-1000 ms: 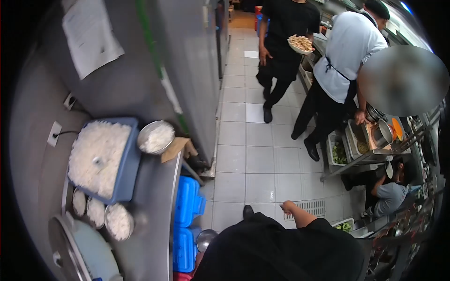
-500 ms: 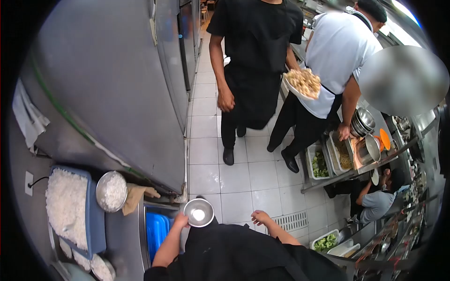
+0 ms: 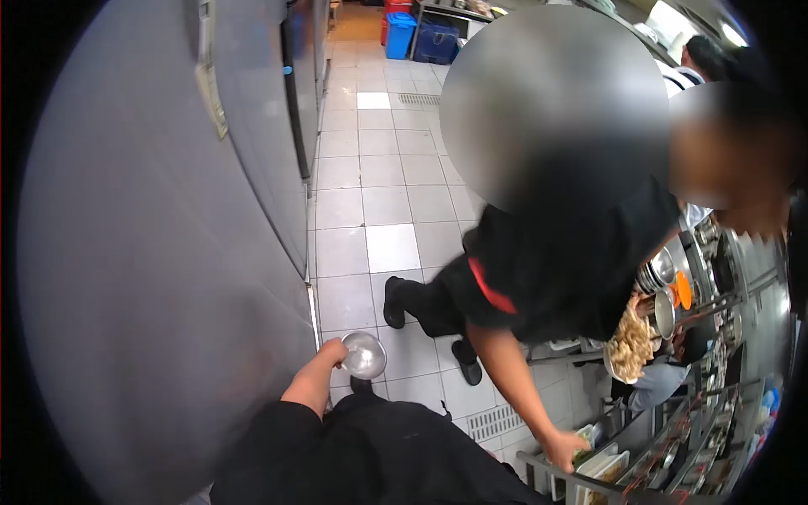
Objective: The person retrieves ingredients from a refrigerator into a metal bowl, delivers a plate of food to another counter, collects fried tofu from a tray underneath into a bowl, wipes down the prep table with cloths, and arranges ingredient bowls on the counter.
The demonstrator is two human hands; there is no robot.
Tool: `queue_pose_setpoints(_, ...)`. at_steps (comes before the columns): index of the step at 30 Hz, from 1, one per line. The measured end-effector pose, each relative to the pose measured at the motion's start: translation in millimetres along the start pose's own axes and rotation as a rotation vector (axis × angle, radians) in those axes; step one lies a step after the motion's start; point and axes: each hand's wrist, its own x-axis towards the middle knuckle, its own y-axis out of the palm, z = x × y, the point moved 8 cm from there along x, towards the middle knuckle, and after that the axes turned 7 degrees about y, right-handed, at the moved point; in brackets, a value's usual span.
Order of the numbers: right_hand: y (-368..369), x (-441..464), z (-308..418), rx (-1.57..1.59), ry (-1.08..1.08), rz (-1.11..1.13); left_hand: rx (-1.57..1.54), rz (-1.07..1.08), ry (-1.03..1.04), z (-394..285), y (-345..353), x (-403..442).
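Observation:
My left hand (image 3: 334, 352) is closed on the rim of a round metal bowl (image 3: 364, 357), held low in front of me over the tiled floor. The bowl's shiny inside faces up, and I see no food in it. My right hand is out of view. To my right, a co-worker in black (image 3: 572, 261) leans across; that person's hand (image 3: 564, 448) is at the containers on the low counter. A dish of pale food pieces (image 3: 629, 347) is on that person's far side.
A tall grey metal cabinet wall (image 3: 160, 252) runs along my left. White floor tiles (image 3: 338, 206) stretch ahead to a blue bin (image 3: 400, 35). A floor drain (image 3: 494, 422) lies at right. Metal bowls (image 3: 662, 268) and a shelving rack (image 3: 699, 446) line the right side.
My view has moved forward along the aisle, and the rice tub at left has left the picture. My right hand has gone out of view. The co-worker in black is now closer, bending rightward.

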Motion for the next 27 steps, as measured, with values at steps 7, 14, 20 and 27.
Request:
queue_pose_setpoints(7, 8.9, 17.6, 26.4, 0.056, 0.190, -0.081, -0.070, -0.120, 0.243, -103.8, -84.5, 113.6)
queue_pose_setpoints(14, 50.3, 109.6, 89.2, 0.054, 0.276, -0.039, -0.207, -0.125, 0.462, -292.4, -166.8, 137.4)
queue_pose_setpoints(20, 47.7, 212.8, 214.4, -0.181, 0.257, 0.066, -0.265, -0.027, 0.570, -392.2, -202.3, 146.7)
queue_pose_setpoints(27, -54.6, 282.2, 401.6, 0.766, 0.096, -0.116, -0.121, 0.238, 0.671, -485.7, -161.3, 183.1)
